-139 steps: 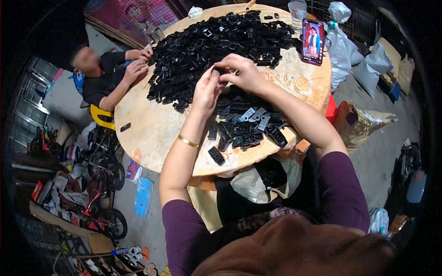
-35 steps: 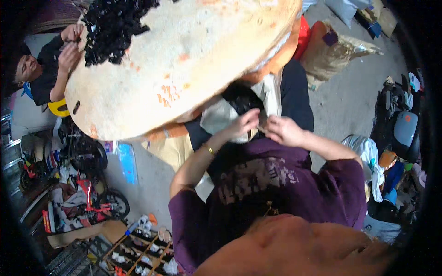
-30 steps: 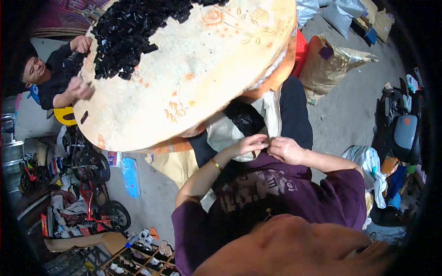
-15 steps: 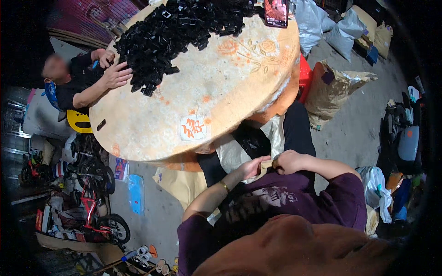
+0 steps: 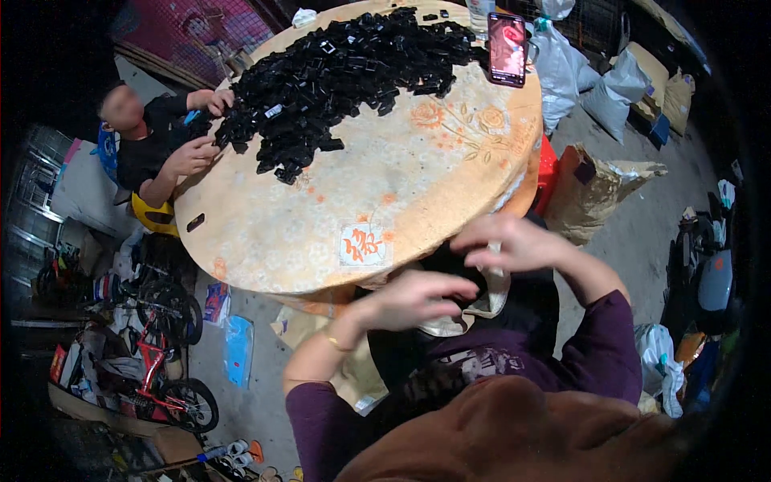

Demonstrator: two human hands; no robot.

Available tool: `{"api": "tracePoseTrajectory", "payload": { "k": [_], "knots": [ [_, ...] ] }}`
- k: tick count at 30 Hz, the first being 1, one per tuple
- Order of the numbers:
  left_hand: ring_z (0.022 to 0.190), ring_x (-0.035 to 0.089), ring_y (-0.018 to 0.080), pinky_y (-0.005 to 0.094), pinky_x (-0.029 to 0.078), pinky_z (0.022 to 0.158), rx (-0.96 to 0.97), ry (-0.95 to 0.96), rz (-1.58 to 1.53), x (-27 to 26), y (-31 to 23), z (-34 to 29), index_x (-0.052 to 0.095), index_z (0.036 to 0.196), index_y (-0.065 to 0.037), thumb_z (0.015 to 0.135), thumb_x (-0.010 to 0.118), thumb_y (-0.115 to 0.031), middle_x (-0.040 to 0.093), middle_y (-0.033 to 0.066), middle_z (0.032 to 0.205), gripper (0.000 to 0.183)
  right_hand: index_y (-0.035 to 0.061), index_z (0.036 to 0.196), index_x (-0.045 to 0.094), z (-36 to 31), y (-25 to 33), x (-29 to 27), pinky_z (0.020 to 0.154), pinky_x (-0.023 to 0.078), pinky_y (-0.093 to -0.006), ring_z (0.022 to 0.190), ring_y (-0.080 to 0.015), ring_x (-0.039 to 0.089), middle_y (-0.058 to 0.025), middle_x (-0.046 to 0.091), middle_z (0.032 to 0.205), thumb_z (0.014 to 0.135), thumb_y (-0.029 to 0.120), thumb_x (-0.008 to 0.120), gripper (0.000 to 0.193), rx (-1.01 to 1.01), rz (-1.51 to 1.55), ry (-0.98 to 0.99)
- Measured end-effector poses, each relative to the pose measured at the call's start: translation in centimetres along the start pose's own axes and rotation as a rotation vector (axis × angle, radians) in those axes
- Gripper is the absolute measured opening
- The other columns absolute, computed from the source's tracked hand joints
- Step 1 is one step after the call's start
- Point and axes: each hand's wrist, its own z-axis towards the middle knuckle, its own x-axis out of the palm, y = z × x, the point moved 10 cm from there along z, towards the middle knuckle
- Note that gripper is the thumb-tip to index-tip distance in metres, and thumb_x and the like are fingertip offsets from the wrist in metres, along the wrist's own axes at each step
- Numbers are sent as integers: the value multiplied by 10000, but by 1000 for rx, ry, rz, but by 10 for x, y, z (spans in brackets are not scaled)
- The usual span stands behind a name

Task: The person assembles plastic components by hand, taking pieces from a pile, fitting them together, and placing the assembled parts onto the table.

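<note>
In front of my body, my left hand (image 5: 422,301) reaches over the mouth of a cream sack (image 5: 491,301) on my lap. Its fingers are stretched out and nothing shows in them. My right hand (image 5: 507,243), slightly blurred, hovers by the table's near edge above the same sack, fingers apart and curved. The sack's dark inside is partly hidden by both hands. Ahead, a heap of small black plastic pieces (image 5: 353,68) covers the far left part of the round table with a floral cloth (image 5: 305,233).
At the table's left, another person's hands (image 5: 193,157) touch the heap's edge. A phone (image 5: 507,50) stands at the far right. A small dark piece (image 5: 195,222) lies near the left rim. A tan sack (image 5: 590,193) and red stool (image 5: 548,173) are right; a red bicycle (image 5: 152,361) is left.
Both my hands have let go of the sack's edge and moved up and apart toward the table. The view has shifted. The other person's hands have separated along the heap.
</note>
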Motion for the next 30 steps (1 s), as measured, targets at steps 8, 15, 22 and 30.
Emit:
{"api": "tracePoseTrajectory", "payload": {
  "k": [8, 15, 22, 30],
  "knots": [
    [1114, 359, 370, 422, 296, 943, -255, -1155, 1029, -268, 34, -87, 486, 1108, 2, 777, 569, -305, 440, 226, 1150, 458, 21, 1083, 534, 117, -105, -143, 796, 447, -334, 967, -270, 539, -168, 544, 1071, 768, 253, 591, 395, 100, -304, -567],
    [1238, 196, 411, 549, 175, 976, -663, -1299, 834, -342, 113, -100, 316, 1297, -132, 753, 503, -551, 261, 226, 1330, 711, 85, 1198, 459, 166, -214, -202, 963, 313, -402, 1175, -336, 351, -189, 395, 1255, 747, 473, 551, 603, 389, -665, -724],
    [1117, 359, 396, 469, 303, 925, -554, -1307, 910, -341, 107, -92, 426, 1232, -175, 716, 556, -542, 379, 214, 1234, 646, 232, 1248, 421, 204, -247, -196, 948, 191, -601, 1218, -353, 279, -158, 302, 1318, 661, 721, 434, 765, 772, -549, -646],
    [996, 451, 359, 436, 372, 847, -415, -1180, 859, -320, 94, -46, 511, 1132, -151, 734, 568, -484, 511, 172, 1073, 523, 201, 1136, 544, 244, -229, -153, 905, 379, -400, 1084, -343, 455, -180, 470, 1171, 651, 681, 494, 684, 487, -362, -691]
  ]
}}
